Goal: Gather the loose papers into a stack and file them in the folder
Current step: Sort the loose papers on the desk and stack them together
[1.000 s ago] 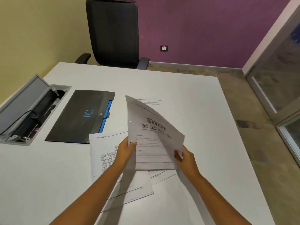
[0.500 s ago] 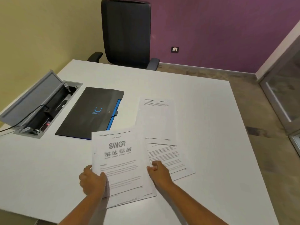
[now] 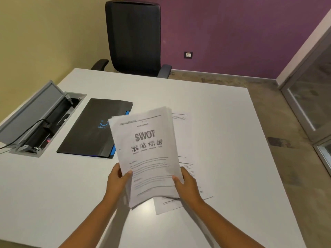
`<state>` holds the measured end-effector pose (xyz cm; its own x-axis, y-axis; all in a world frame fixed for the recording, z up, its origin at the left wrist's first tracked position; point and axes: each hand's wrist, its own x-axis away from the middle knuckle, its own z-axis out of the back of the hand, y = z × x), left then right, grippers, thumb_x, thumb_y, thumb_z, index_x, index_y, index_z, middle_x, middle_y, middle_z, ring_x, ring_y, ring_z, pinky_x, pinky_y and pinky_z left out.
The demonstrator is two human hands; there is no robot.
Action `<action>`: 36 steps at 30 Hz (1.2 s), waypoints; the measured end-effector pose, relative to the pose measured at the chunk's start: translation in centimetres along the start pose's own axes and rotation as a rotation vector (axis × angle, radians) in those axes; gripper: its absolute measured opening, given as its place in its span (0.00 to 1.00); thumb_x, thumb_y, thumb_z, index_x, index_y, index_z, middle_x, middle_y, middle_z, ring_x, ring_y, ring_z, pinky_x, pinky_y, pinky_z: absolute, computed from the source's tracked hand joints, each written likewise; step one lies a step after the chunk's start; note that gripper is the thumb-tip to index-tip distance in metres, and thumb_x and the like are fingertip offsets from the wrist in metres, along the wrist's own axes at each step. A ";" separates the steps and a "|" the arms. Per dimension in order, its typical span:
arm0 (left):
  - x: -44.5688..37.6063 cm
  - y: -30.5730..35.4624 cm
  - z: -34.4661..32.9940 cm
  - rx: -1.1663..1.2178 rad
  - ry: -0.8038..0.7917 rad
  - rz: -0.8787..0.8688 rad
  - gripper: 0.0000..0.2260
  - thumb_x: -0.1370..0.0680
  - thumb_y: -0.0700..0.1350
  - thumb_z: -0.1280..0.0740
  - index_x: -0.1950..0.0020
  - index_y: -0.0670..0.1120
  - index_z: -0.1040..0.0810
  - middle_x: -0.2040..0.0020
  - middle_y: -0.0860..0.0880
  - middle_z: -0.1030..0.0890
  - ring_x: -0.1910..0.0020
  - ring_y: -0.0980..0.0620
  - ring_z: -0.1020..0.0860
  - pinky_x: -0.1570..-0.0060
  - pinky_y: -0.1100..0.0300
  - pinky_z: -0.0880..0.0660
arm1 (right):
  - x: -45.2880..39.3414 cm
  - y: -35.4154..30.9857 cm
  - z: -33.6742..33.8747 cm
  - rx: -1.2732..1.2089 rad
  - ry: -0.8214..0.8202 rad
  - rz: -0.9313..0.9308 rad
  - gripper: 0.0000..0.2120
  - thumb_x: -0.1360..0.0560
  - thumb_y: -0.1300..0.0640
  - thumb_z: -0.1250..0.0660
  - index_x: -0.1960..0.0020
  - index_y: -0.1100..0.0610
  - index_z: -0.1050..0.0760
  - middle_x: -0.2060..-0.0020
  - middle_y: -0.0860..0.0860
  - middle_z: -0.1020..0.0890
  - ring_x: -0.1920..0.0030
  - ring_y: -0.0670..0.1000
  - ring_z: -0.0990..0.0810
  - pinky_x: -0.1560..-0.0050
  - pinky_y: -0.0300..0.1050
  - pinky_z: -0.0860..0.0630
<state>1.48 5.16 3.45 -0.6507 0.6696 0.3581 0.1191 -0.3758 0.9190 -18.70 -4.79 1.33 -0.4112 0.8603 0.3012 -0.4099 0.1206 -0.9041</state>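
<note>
A stack of papers (image 3: pixel 148 154) is held above the white desk (image 3: pixel 223 140) by both hands. The left hand (image 3: pixel 117 181) grips the lower left edge of the stack, with the thumb laid on the top sheet and the fingers hidden under it. The right hand (image 3: pixel 187 185) grips the lower right edge in the same way, the thumb on the front. The top sheet carries the word "SWOT" and is tilted up toward the camera. The sheets in the stack are not fully aligned; their edges are seen fanned at the top and at the bottom.

Two loose sheets lie flat on the desk behind and under the stack: one (image 3: pixel 180 117) shows at the upper right of it, another (image 3: pixel 172 204) at the lower right, partly covered by the right hand. The black folder (image 3: pixel 89 129) with a blue edge lies closed on the desk, just to the left of the stack. Further left an open cable box (image 3: pixel 41 122) is set in the desk. A black office chair (image 3: pixel 133 38) stands at the far side.
</note>
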 end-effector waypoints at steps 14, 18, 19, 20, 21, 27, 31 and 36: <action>0.7 6.6 -0.6 0.095 -0.108 -0.307 0.20 0.29 0.38 0.29 0.52 0.65 0.24 0.56 0.58 0.18 0.52 0.56 0.21 0.60 0.65 0.22 | 1.1 -5.8 3.7 -0.262 -0.084 0.326 0.15 0.29 0.57 0.29 0.46 0.40 0.22 0.51 0.43 0.16 0.48 0.45 0.18 0.51 0.40 0.19; 1.2 8.3 -0.8 0.158 -0.033 -0.378 0.11 0.31 0.50 0.29 0.54 0.66 0.21 0.59 0.61 0.16 0.57 0.63 0.20 0.68 0.72 0.24 | 1.4 -8.5 3.8 -0.294 0.115 0.440 0.08 0.32 0.46 0.30 0.53 0.39 0.21 0.57 0.38 0.16 0.53 0.41 0.17 0.56 0.32 0.22; 1.4 8.7 -0.9 0.202 -0.012 -0.396 0.10 0.31 0.55 0.30 0.51 0.62 0.21 0.58 0.59 0.16 0.57 0.63 0.20 0.67 0.72 0.25 | 1.5 -8.9 3.8 -0.298 0.161 0.471 0.07 0.32 0.43 0.32 0.54 0.40 0.21 0.57 0.38 0.16 0.54 0.41 0.18 0.56 0.32 0.23; 1.6 8.8 -1.1 0.244 0.013 -0.417 0.16 0.32 0.61 0.31 0.48 0.59 0.22 0.56 0.57 0.17 0.57 0.62 0.20 0.65 0.73 0.25 | 1.6 -9.2 3.7 -0.302 0.194 0.492 0.09 0.32 0.39 0.33 0.55 0.41 0.22 0.58 0.39 0.16 0.55 0.41 0.18 0.56 0.34 0.22; 1.7 9.0 -1.2 0.271 0.032 -0.431 0.23 0.35 0.67 0.33 0.46 0.55 0.24 0.54 0.55 0.18 0.57 0.62 0.20 0.64 0.72 0.25 | 1.7 -9.5 3.6 -0.306 0.219 0.504 0.12 0.32 0.35 0.34 0.55 0.41 0.22 0.58 0.40 0.17 0.56 0.42 0.19 0.56 0.37 0.22; 2.3 10.0 -2.0 0.358 0.109 -0.486 0.25 0.35 0.74 0.40 0.55 0.55 0.22 0.56 0.51 0.19 0.60 0.60 0.22 0.61 0.68 0.25 | 2.1 -10.8 2.9 -0.373 0.298 0.545 0.20 0.33 0.29 0.38 0.58 0.44 0.22 0.61 0.44 0.18 0.59 0.45 0.20 0.59 0.39 0.23; 2.0 10.2 -2.3 0.360 0.187 -0.444 0.17 0.26 0.61 0.42 0.65 0.49 0.25 0.72 0.57 0.21 0.71 0.62 0.25 0.71 0.74 0.30 | 2.1 -11.2 2.8 -0.365 0.364 0.577 0.12 0.28 0.41 0.39 0.62 0.47 0.23 0.66 0.42 0.19 0.63 0.43 0.21 0.61 0.35 0.26; 1.6 10.1 -2.4 0.326 0.177 -0.439 0.17 0.24 0.59 0.43 0.64 0.49 0.26 0.72 0.56 0.22 0.72 0.63 0.25 0.72 0.74 0.30 | 2.0 -11.3 2.7 -0.368 0.367 0.566 0.12 0.29 0.43 0.40 0.64 0.48 0.24 0.67 0.42 0.19 0.64 0.43 0.22 0.63 0.37 0.27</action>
<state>-0.15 0.89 12.92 -0.8038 0.5900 -0.0762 0.0157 0.1491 0.9887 -17.12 -5.78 12.94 -0.1546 0.9416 -0.2990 0.1067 -0.2850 -0.9526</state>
